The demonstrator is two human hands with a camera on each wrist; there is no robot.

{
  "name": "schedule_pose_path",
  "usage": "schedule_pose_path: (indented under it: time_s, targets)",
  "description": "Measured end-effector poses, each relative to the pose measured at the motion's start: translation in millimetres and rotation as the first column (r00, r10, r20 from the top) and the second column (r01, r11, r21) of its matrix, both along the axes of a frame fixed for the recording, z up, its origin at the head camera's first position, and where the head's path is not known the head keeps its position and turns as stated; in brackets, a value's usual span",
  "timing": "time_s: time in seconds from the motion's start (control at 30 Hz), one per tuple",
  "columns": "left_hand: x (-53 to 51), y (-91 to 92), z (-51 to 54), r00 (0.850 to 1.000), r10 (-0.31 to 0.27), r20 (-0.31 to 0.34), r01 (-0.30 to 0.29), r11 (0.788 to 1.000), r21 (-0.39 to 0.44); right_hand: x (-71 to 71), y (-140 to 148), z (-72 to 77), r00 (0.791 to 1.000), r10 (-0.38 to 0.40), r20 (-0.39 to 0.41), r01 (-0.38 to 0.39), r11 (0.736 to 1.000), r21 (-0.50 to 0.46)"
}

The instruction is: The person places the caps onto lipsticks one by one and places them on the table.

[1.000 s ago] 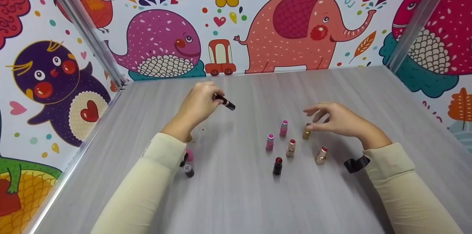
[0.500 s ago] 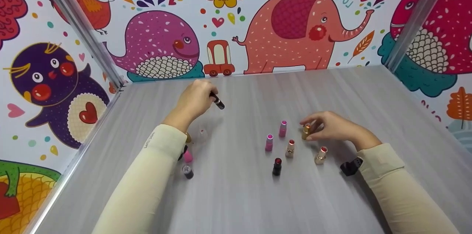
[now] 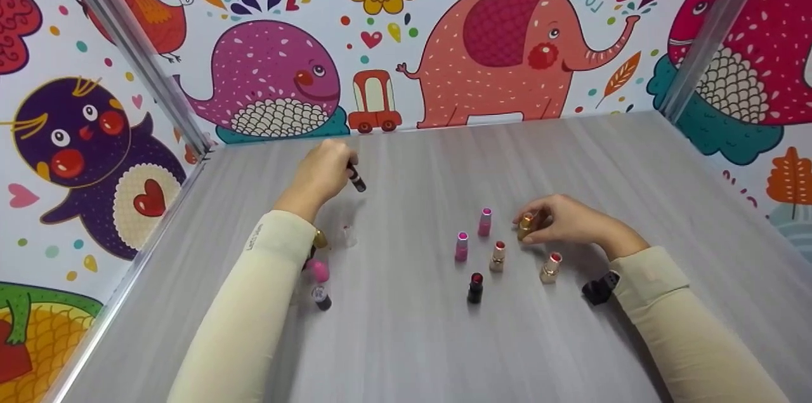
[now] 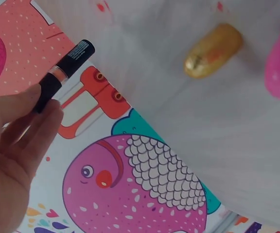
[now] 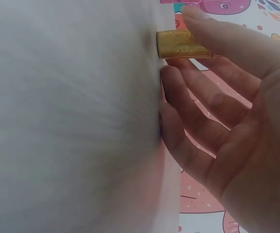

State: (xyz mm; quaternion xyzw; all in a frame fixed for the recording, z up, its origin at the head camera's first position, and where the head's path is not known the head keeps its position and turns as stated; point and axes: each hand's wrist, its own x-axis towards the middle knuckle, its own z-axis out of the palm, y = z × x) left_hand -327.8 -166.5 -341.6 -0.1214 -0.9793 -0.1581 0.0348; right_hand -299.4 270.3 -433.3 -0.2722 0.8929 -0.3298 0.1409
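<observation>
My left hand (image 3: 322, 169) pinches a black lipstick tube (image 4: 77, 59) with a coppery band, raised above the table's far left part. Its far end slants down to the right in the head view. On the right, the thumb and fingers of my right hand (image 3: 566, 220) hold a gold lipstick (image 5: 175, 44) that stands upright on the table. The palm hides part of it in the right wrist view. Close by stand two pink lipsticks (image 3: 484, 223), two pale gold lipsticks with red tips (image 3: 498, 257), and a black one with a red tip (image 3: 475, 289).
Beside the left forearm lie a gold cap (image 4: 214, 50), a pink cap (image 3: 320, 271), a black cap (image 3: 321, 298) and a clear cap (image 3: 348, 236). The sleeve covers part of this group. Printed panels (image 3: 393, 35) wall the grey table (image 3: 406, 339) at the back and sides.
My left hand has moved left with the black lipstick tube. My right hand has come down and its fingers have closed around the gold lipstick.
</observation>
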Motion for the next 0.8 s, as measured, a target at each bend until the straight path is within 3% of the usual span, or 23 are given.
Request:
schedule_pose_path:
  time_s: [0.17,0.5,0.8]
  targets:
    - [-2.4,-8.9,-2.7,1.0,0.021,0.0,-0.021,0.998,-0.055,-0.8,-1,-1.4,1.0,0.014,-0.01,-0.014,1.0,-0.018]
    - [-4.1,-27.2,-12.8,0.999,0.006,-0.035,-0.009,0.994,-0.106,-1.7,-1,-2.3,1.0,0.029,-0.002,-0.029,0.999,-0.033]
    - [-3.6,-37.1,-19.6,0.999,0.034,0.02,-0.031,0.992,-0.123,0.0,-2,-1.6,1.0,0.019,0.003,-0.019,1.0,-0.021]
